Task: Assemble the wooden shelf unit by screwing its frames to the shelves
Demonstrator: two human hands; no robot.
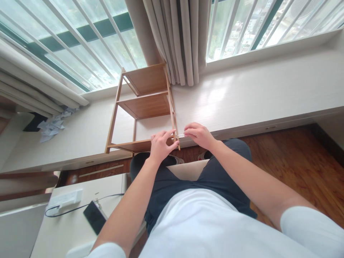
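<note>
The left hand (pixel 160 145) steadies the rack's (pixel 145 107) near-right post; the right hand (pixel 198 135) pinches a thin tool (pixel 181 135), best kept square to it.

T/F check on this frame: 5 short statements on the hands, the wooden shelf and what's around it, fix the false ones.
1. The left hand touches the wooden shelf unit at its front right leg. True.
2. The right hand pinches a thin metal tool against that leg. True.
3. The shelf boards are full of books. False: they are bare.
4. The shelf stands on the wood floor. False: it stands on the white window ledge.
5. A dark phone lies on the desk at lower left. True.
</note>
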